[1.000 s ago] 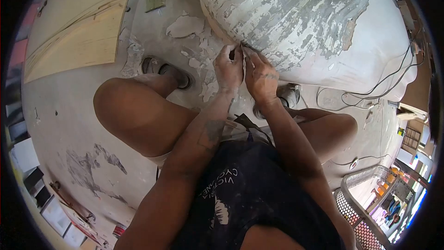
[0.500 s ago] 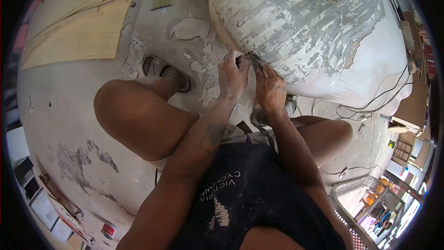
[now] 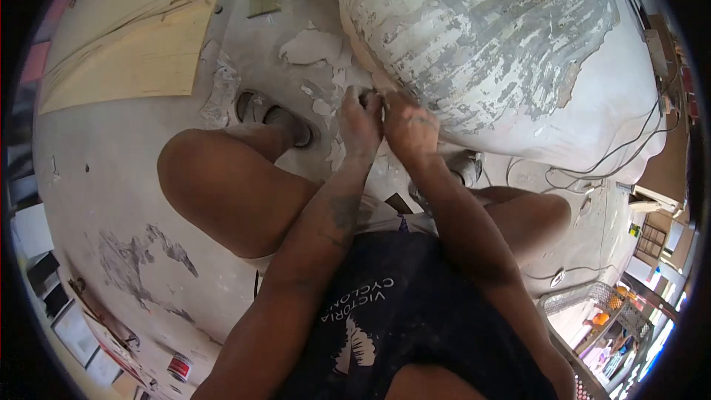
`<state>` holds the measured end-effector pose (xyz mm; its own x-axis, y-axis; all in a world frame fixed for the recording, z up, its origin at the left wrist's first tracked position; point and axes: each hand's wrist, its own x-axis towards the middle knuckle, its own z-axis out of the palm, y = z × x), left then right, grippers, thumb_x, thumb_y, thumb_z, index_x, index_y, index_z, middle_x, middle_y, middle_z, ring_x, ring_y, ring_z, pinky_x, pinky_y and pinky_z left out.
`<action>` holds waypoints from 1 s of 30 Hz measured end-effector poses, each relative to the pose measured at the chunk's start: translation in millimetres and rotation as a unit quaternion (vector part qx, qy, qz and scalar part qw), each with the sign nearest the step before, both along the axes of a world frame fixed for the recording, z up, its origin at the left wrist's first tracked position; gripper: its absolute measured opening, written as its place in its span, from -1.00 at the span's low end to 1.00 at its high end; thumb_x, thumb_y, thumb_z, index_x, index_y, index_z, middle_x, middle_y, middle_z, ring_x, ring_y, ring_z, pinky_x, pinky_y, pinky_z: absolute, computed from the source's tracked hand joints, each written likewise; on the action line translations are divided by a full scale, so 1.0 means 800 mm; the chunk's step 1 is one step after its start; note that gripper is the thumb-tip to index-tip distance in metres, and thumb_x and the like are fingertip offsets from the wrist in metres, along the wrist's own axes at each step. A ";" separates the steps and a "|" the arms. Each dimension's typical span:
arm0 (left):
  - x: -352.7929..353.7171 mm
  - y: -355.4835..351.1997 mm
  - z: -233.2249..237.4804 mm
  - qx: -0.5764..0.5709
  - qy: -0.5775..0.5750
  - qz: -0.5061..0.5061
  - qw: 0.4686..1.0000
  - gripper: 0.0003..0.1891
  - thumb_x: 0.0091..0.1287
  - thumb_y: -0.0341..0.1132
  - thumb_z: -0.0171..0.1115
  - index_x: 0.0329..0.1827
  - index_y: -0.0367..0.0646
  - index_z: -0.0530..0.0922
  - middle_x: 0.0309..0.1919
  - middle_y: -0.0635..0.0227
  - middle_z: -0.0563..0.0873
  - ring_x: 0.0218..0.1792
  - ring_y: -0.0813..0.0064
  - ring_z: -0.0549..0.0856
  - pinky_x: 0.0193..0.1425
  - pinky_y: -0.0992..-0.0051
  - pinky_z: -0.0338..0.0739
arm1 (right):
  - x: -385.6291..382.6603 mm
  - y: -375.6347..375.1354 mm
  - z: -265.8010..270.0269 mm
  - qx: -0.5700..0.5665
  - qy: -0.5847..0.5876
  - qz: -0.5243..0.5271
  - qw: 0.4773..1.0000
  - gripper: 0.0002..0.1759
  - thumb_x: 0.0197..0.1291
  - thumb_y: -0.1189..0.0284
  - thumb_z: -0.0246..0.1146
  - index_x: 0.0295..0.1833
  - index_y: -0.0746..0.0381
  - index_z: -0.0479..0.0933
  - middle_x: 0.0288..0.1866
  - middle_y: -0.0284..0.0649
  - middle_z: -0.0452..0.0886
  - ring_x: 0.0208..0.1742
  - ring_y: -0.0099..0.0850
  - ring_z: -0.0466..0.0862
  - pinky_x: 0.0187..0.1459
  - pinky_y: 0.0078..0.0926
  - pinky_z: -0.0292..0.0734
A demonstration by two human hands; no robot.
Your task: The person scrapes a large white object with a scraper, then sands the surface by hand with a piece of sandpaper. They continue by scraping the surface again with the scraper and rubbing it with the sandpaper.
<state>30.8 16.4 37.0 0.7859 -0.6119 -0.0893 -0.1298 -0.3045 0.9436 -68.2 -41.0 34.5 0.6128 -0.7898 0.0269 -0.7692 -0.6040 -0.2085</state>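
A large rounded form (image 3: 481, 44) with patchy white and grey flaking coating fills the upper right. Against its lower left edge, both hands meet closely. My left hand (image 3: 361, 126) is closed, its fingers curled at the tips around something dark and small that I cannot make out. Beside it, my right hand (image 3: 411, 127) is closed too, back upward, with fingertips close to the left hand's. Whatever lies between its fingers is hidden by the hand. Torn pale flakes (image 3: 311, 47) lie on the floor just left of the form.
A light plywood sheet (image 3: 148, 44) lies at upper left. Nearby is a small greenish rectangular piece (image 3: 264, 3). Black cables (image 3: 592, 178) trail along the right side. A metal mesh rack (image 3: 574, 300) stands at lower right, and a red-and-white can (image 3: 179, 367) at lower left.
My right hand has moved left and turned over, closing in on the left hand. The dark strip seen earlier at its fingers is now hidden. The view has shifted slightly.
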 end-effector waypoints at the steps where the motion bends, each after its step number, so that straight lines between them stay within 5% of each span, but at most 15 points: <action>1: 0.005 0.002 -0.015 0.010 0.004 0.016 1.000 -0.74 0.39 -0.24 0.28 -0.08 -0.29 0.68 -0.31 -0.05 0.77 -0.18 -0.14 0.76 0.02 0.05 0.60 | 0.001 0.014 0.017 0.005 -0.067 0.015 0.998 -0.79 0.38 0.32 0.25 0.01 0.12 0.69 -0.25 0.00 0.77 -0.22 0.10 0.78 -0.16 0.01 0.70; 2: 0.012 0.005 -0.027 0.020 0.011 0.034 0.999 -0.71 0.39 -0.21 0.27 -0.05 -0.29 0.69 -0.31 -0.06 0.78 -0.17 -0.15 0.77 0.03 0.06 0.61 | -0.001 0.029 0.036 0.012 -0.132 0.033 0.991 -0.79 0.38 0.31 0.25 0.01 0.12 0.69 -0.24 0.00 0.77 -0.21 0.09 0.78 -0.15 0.01 0.70; 3: 0.022 0.011 -0.035 0.078 0.085 0.007 0.993 -0.62 0.42 -0.13 0.28 0.09 -0.26 0.71 -0.04 -0.08 0.80 0.05 -0.09 0.77 0.20 0.10 0.59 | -0.008 0.043 0.053 0.090 -0.088 -0.002 0.992 -0.77 0.36 0.34 0.28 0.01 0.21 0.67 -0.13 0.06 0.76 -0.09 0.13 0.76 -0.05 0.04 0.67; 6: 0.018 0.013 -0.134 0.144 -0.128 -0.053 0.980 -0.59 0.44 -0.10 0.28 0.17 -0.23 0.70 0.18 -0.09 0.72 0.22 -0.02 0.69 0.35 0.12 0.51 | -0.051 0.047 0.052 0.155 -0.101 -0.006 0.983 -0.75 0.35 0.39 0.29 0.04 0.29 0.66 -0.02 0.14 0.74 0.01 0.16 0.73 0.02 0.02 0.63; 9: -0.009 0.011 -0.079 0.131 -0.097 -0.006 0.987 -0.55 0.47 -0.06 0.27 0.24 -0.19 0.68 0.34 -0.08 0.62 0.36 0.03 0.59 0.47 0.15 0.43 | -0.079 0.038 0.057 0.132 -0.162 0.001 0.978 -0.71 0.35 0.41 0.29 0.09 0.34 0.65 -0.02 0.14 0.75 0.01 0.05 0.76 0.05 -0.09 0.62; 15: -0.004 -0.003 0.014 0.029 0.165 -0.104 0.980 -0.62 0.49 -0.12 0.24 0.09 -0.30 0.68 -0.04 -0.07 0.77 -0.02 -0.14 0.75 0.15 0.06 0.58 | -0.069 0.024 0.080 0.170 -0.323 -0.145 0.919 -0.63 0.39 0.35 0.34 0.16 0.39 0.65 -0.14 0.04 0.79 -0.09 -0.17 0.78 0.06 -0.29 0.61; 18: -0.033 -0.003 -0.036 0.022 0.215 -0.088 0.972 -0.67 0.52 -0.19 0.20 -0.08 -0.38 0.67 -0.26 -0.07 0.77 -0.19 -0.14 0.76 -0.02 0.08 0.58 | -0.069 0.013 0.060 0.131 -0.278 -0.150 0.940 -0.62 0.41 0.33 0.34 0.15 0.42 0.65 -0.16 0.07 0.79 -0.10 -0.17 0.78 0.06 -0.29 0.62; 20: -0.055 0.000 -0.096 -0.064 0.201 -0.135 0.968 -0.52 0.63 0.00 0.08 -0.05 -0.35 0.67 -0.27 0.16 0.75 -0.24 0.28 0.69 -0.07 0.31 0.55 | -0.064 0.011 0.061 0.158 -0.269 -0.169 0.935 -0.61 0.41 0.32 0.35 0.13 0.44 0.66 -0.14 0.12 0.79 -0.09 -0.13 0.78 0.07 -0.29 0.62; 22: -0.054 0.003 -0.089 -0.046 0.231 -0.150 0.960 -0.48 0.68 0.04 0.05 -0.09 -0.35 0.66 -0.33 0.21 0.71 -0.29 0.45 0.65 -0.12 0.38 0.52 | -0.058 0.011 0.062 0.145 -0.260 -0.165 0.940 -0.59 0.41 0.30 0.35 0.12 0.45 0.66 -0.13 0.15 0.78 -0.09 -0.06 0.78 0.07 -0.27 0.62; 24: -0.037 -0.001 -0.018 0.073 0.303 -0.136 0.940 -0.53 0.67 -0.07 0.10 -0.20 -0.39 0.63 -0.43 0.09 0.65 -0.34 0.35 0.62 -0.17 0.28 0.51 | -0.051 0.013 0.064 0.086 -0.251 -0.139 0.954 -0.58 0.41 0.28 0.36 0.12 0.45 0.67 -0.12 0.17 0.78 -0.10 0.03 0.78 0.06 -0.23 0.63; 27: -0.040 -0.006 -0.039 -0.043 0.292 -0.125 0.947 -0.49 0.69 -0.03 0.09 -0.23 -0.38 0.61 -0.45 0.21 0.60 -0.35 0.49 0.53 -0.20 0.34 0.47 | -0.044 0.014 0.049 0.063 -0.220 -0.143 0.963 -0.59 0.41 0.25 0.37 0.04 0.44 0.67 -0.13 0.18 0.76 -0.09 0.14 0.77 0.04 -0.12 0.62; 30: -0.039 -0.008 -0.040 -0.062 0.282 -0.119 0.950 -0.50 0.69 -0.03 0.09 -0.28 -0.34 0.60 -0.43 0.27 0.61 -0.35 0.49 0.53 -0.20 0.36 0.47 | -0.040 0.012 0.056 0.172 -0.265 -0.183 0.931 -0.61 0.42 0.25 0.36 -0.01 0.43 0.65 -0.14 0.22 0.74 -0.06 0.17 0.75 0.03 -0.02 0.60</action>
<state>-0.1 10.4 4.8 0.4723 -0.7994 -0.3714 0.3560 -0.2124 0.9100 -100.4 -31.3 79.5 0.2743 -0.9606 -0.0445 -0.6447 -0.1494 -0.7497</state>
